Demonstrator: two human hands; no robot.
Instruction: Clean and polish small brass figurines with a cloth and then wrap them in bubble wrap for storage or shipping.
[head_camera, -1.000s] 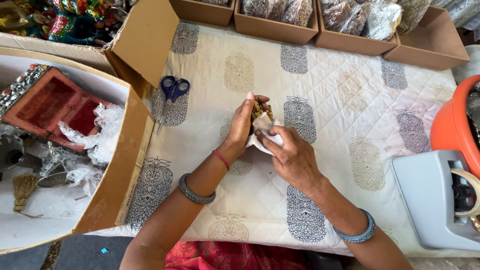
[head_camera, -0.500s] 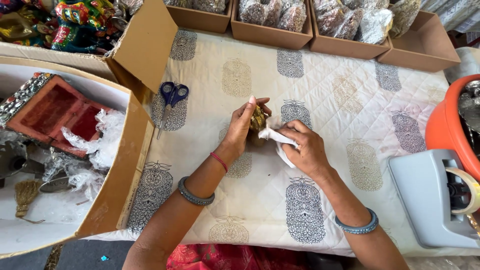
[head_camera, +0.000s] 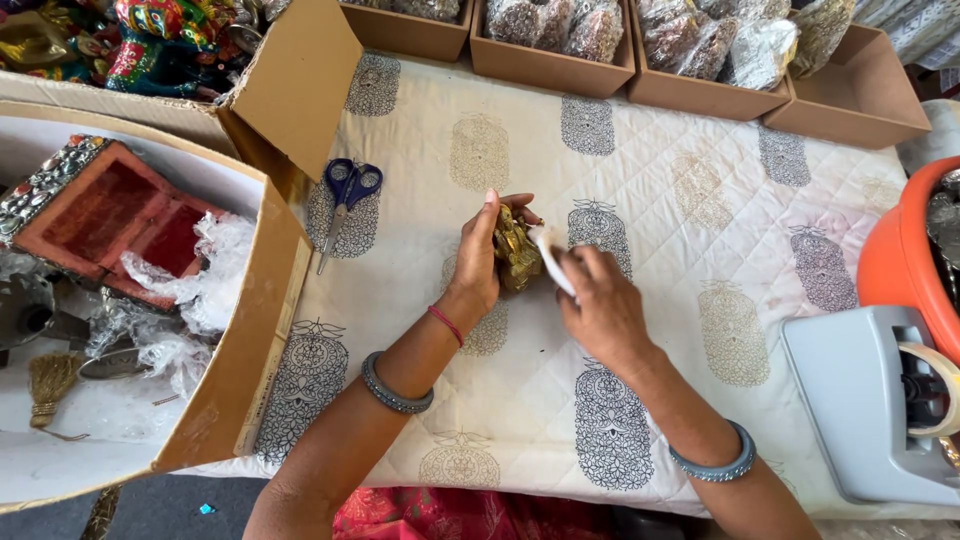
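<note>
Holding a small gold figurine (head_camera: 516, 250) upright over the middle of the counter (head_camera: 640, 200), the left hand (head_camera: 484, 258) is curling around its left side, thumb and fingers closing on it from above and behind. The right hand (head_camera: 600, 300) is sitting just to the right of the figurine, its fingers pinching a strip of white paper (head_camera: 551, 262) whose upper end is touching the figurine's right side. So the figurine is lying between the two hands, gripped by the left and met by the paper from the right. Both hands are partly closed, each on its own thing.

A quilted cream cloth (head_camera: 700, 220) with printed motifs is covering the counter. Blue-handled scissors (head_camera: 344, 200) are lying on the cloth, well to the left of the hands and near the flap of a big cardboard box (head_camera: 240, 370). Inside that box a red velvet-lined case (head_camera: 100, 215) is resting among crumpled clear plastic wrap (head_camera: 200, 290). Along the far edge a row of shallow cardboard trays (head_camera: 550, 60) is holding wrapped bundles. At the right edge a grey tape dispenser (head_camera: 870, 400) is standing beside an orange tub (head_camera: 900, 260), well apart from the hands. Grey bangles are circling both wrists.
</note>
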